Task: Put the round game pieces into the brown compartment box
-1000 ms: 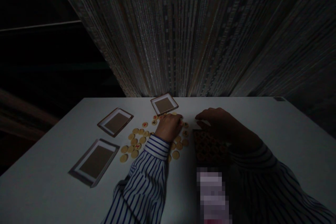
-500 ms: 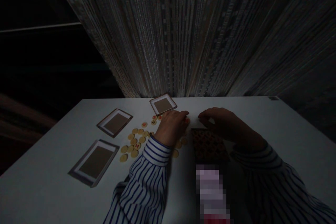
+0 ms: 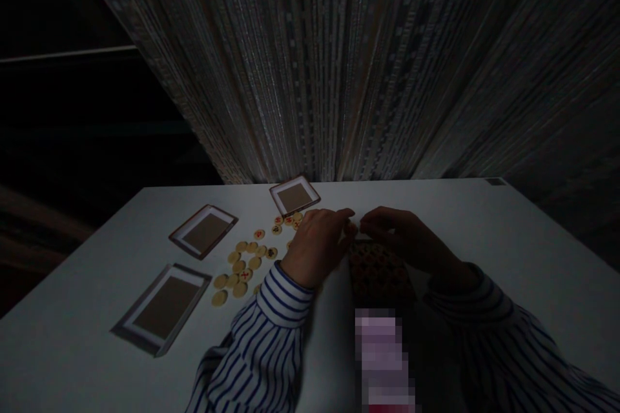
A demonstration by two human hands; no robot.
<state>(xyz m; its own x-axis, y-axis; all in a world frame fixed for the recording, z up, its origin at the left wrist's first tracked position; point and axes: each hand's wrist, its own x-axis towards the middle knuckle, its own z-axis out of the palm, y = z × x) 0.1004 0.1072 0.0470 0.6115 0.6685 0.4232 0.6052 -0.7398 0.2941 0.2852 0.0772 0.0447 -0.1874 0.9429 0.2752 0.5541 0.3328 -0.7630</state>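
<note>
My left hand (image 3: 317,245) is over the middle of the white table, thumb and fingers curled around a round piece (image 3: 351,228) near its fingertips. My right hand (image 3: 404,235) comes in from the right, its bent fingertips close to that same piece; whether they touch it is too dark to tell. Below the hands, a dark tray (image 3: 358,271) holds several round pieces in rows. Left of my left hand lie several loose pale round pieces (image 3: 239,288), most without visible marks. A few near the back, such as one with a red character (image 3: 259,233), show markings.
Three flat frames lie on the white table (image 3: 72,310): one at the back (image 3: 295,197), one at the left (image 3: 204,232) and one nearer the front left (image 3: 162,310). A string curtain (image 3: 310,77) hangs behind. A pixelated patch covers the area below the tray.
My right hand has moved left and slightly down, closer to my left hand. My left hand has turned toward the tray with a piece at its fingertips. The view has shifted slightly.
</note>
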